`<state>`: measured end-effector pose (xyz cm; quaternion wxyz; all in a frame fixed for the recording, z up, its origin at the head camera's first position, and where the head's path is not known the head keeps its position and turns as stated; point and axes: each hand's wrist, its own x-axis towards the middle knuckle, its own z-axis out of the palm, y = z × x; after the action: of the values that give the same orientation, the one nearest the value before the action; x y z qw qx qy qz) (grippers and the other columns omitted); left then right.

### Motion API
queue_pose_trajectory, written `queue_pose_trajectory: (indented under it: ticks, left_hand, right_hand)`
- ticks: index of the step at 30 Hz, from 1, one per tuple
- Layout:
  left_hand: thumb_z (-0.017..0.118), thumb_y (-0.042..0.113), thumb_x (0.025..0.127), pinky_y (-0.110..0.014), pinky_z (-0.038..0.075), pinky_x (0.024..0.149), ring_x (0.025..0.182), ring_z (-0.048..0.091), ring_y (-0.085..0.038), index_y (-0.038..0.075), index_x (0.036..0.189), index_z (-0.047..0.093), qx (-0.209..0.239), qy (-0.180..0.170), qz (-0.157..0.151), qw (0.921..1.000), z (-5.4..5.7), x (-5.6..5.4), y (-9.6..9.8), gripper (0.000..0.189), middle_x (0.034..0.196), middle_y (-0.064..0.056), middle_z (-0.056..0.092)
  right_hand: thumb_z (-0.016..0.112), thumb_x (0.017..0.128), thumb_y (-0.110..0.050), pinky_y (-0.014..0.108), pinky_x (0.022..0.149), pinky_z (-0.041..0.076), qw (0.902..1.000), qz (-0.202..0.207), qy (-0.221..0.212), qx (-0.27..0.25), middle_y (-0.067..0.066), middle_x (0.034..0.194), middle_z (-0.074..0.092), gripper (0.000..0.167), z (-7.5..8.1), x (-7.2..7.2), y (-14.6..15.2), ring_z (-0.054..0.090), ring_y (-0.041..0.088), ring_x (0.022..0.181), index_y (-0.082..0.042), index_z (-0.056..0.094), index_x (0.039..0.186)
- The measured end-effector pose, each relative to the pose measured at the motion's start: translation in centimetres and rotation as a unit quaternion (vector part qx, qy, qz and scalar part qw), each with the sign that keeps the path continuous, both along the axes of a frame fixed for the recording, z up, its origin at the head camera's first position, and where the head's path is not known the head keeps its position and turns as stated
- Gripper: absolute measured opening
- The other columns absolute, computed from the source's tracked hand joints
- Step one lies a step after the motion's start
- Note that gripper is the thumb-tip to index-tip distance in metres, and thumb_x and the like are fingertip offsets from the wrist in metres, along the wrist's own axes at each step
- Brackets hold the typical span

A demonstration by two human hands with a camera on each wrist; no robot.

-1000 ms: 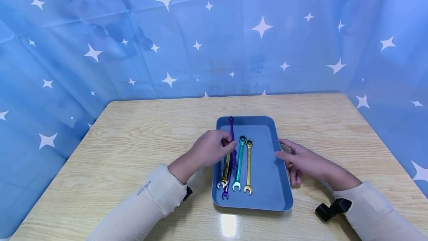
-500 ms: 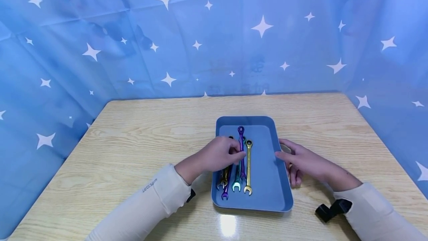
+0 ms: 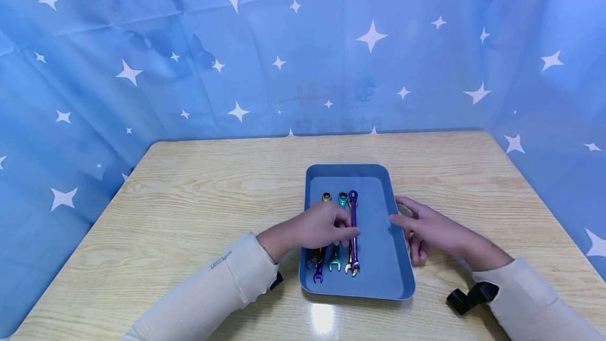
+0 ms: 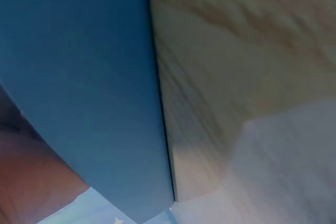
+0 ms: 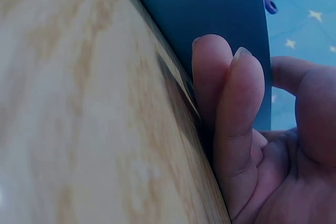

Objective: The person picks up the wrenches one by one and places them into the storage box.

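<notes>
My left hand [image 3: 322,225] pinches a purple combination wrench [image 3: 354,209] between thumb and fingers, over the blue-grey tray [image 3: 379,278]. Beneath that wrench lies a gold wrench [image 3: 349,267], mostly covered by it. A green wrench [image 3: 335,263] is just left of them, partly behind the hand. Farther left, another gold wrench [image 3: 326,196] and a second purple wrench [image 3: 318,278] lie close together, their middles hidden. At the tray's right side, my right hand [image 3: 426,228] holds the wall, thumb on the inside and fingers [image 5: 239,114] on the outside.
The tray stands on a wood-grain table [image 3: 227,183]. A blue cloth [image 3: 303,57] with white stars hangs behind and at both sides. A black wrist device [image 3: 468,296] sits at the right sleeve. The tray's outer wall [image 4: 94,103] fills much of the left wrist view.
My left hand has carried the purple wrench rightward and toward me, from the tray's left side, past the green wrench, to over the gold one. The right hand has stayed put.
</notes>
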<state>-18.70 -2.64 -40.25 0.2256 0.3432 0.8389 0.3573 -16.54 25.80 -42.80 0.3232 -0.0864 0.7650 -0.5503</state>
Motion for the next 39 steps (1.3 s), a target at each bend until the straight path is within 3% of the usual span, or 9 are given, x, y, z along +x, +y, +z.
queue_pose_trajectory:
  ticks: [5,12,31,39]
  left_hand:
    - [0.064,0.029,0.099,-0.019,0.040,0.049,0.059,0.061,-0.009,0.015,0.074,0.070,-0.006,-0.010,-0.010,0.9999,-0.3,-0.1,0.2,0.029,0.069,0.003,0.072]
    - [0.072,0.027,0.093,-0.017,0.040,0.050,0.053,0.055,-0.003,0.014,0.074,0.066,-0.008,-0.023,-0.025,0.9994,-0.4,-0.1,0.3,0.024,0.063,0.001,0.067]
    - [0.070,0.032,0.094,-0.019,0.046,0.053,0.054,0.056,-0.003,0.020,0.073,0.068,-0.089,0.019,0.004,0.9959,-0.6,0.4,1.4,0.024,0.065,0.009,0.067]
    - [0.068,0.033,0.096,-0.021,0.044,0.052,0.053,0.056,-0.005,0.021,0.068,0.065,-0.125,0.015,0.010,0.9920,-0.6,0.5,1.8,0.031,0.062,0.010,0.066]
  right_hand:
    - [0.044,0.107,-0.041,0.050,0.052,0.056,1.0000,0.001,0.001,-0.001,0.015,0.072,0.066,0.077,0.0,0.0,0.0,0.067,0.023,0.050,-0.015,-0.005,0.161]
    - [0.045,0.106,-0.042,0.051,0.053,0.056,1.0000,-0.002,0.002,0.004,0.015,0.071,0.066,0.078,0.0,0.0,0.1,0.067,0.024,0.050,-0.016,-0.005,0.161]
    - [0.045,0.106,-0.043,0.053,0.054,0.056,0.9999,-0.003,0.007,0.007,0.015,0.071,0.064,0.080,-0.1,0.0,0.2,0.067,0.025,0.051,-0.016,-0.006,0.161]
    - [0.046,0.106,-0.042,0.053,0.054,0.056,1.0000,-0.002,0.004,0.000,0.015,0.068,0.065,0.079,-0.2,0.0,0.1,0.067,0.024,0.050,-0.017,-0.005,0.161]
